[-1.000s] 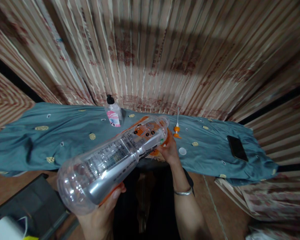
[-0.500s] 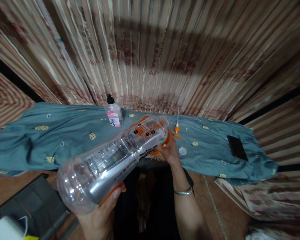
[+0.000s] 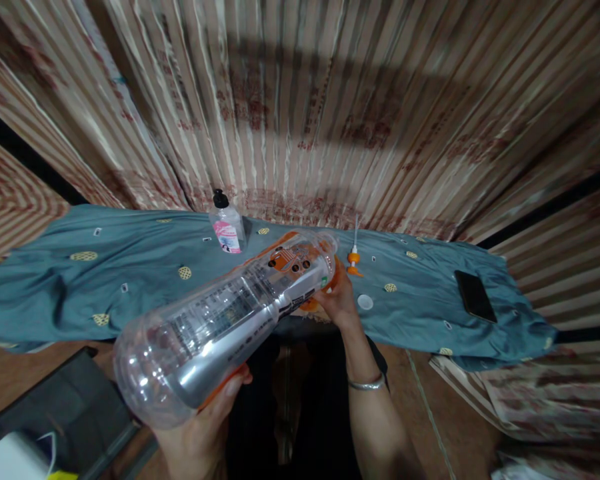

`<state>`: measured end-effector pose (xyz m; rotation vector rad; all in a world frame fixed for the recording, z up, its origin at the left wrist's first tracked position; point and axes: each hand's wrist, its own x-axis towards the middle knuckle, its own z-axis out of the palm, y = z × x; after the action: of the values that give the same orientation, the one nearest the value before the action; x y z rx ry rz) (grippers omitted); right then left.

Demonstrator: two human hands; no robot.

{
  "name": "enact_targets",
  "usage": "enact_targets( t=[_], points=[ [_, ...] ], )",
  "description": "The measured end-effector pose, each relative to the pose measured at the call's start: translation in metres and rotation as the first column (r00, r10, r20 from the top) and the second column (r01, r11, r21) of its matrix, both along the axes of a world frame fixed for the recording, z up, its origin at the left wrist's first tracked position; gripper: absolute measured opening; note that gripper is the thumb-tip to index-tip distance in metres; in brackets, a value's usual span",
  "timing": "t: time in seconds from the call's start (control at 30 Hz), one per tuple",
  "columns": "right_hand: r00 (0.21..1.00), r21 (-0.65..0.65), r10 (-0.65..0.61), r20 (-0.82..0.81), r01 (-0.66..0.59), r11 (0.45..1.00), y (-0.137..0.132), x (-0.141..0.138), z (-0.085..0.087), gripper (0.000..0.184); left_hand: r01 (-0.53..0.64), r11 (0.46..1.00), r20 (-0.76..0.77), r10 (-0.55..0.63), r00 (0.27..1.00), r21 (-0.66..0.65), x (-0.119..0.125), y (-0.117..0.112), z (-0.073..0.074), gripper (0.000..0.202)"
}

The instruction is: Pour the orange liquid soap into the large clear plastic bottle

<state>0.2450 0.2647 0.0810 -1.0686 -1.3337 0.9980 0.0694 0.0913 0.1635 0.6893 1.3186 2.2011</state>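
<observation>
A large clear plastic bottle with a silver and orange label lies tilted across my view, its base toward me at the lower left. My left hand grips it from below near the base. Around the narrow end, my right hand is wrapped; some of its fingers are hidden behind the bottle. Beyond that hand, an orange pump top with a white tube lies on the cloth. A small white round cap rests nearby. Something orange beneath the bottle's narrow end is mostly hidden.
A small clear bottle with a black cap and pink label stands at the back of the teal cloth. At the right lies a black phone. Striped curtains hang behind. A dark box-like object is at the lower left.
</observation>
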Motion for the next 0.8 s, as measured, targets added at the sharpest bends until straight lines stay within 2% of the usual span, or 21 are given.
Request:
enact_targets(
  t=[0.3, 0.47, 0.57, 0.67, 0.8],
  points=[
    [0.999, 0.008, 0.035, -0.001, -0.035, 0.999, 0.0006, 0.0008, 0.0053, 0.068, 0.031, 1.0, -0.087, -0.031, 0.996, -0.005, -0.0012, -0.0005, 0.0017, 0.094],
    [1.0, 0.013, 0.021, 0.0, -0.021, 1.0, -0.0011, -0.0004, 0.0058, 0.07, 0.006, 1.0, -0.043, -0.007, 0.999, -0.026, -0.001, 0.0004, 0.0016, 0.105],
    [1.0, 0.017, 0.002, 0.005, -0.002, 1.0, -0.0018, -0.0026, 0.0059, 0.07, -0.017, 1.0, -0.022, 0.017, 1.0, -0.02, 0.0008, 0.0014, 0.0024, 0.101],
    [1.0, 0.02, -0.007, 0.004, 0.007, 1.0, -0.0015, -0.004, 0.0051, 0.071, 0.025, 1.0, -0.061, -0.025, 0.998, -0.012, 0.0001, 0.0013, 0.0019, 0.098],
    [1.0, 0.027, -0.002, 0.007, 0.001, 1.0, -0.0005, -0.0033, 0.0033, 0.071, -0.002, 1.0, -0.048, 0.003, 0.999, 0.003, -0.0049, -0.0014, -0.0044, 0.098]
  ],
)
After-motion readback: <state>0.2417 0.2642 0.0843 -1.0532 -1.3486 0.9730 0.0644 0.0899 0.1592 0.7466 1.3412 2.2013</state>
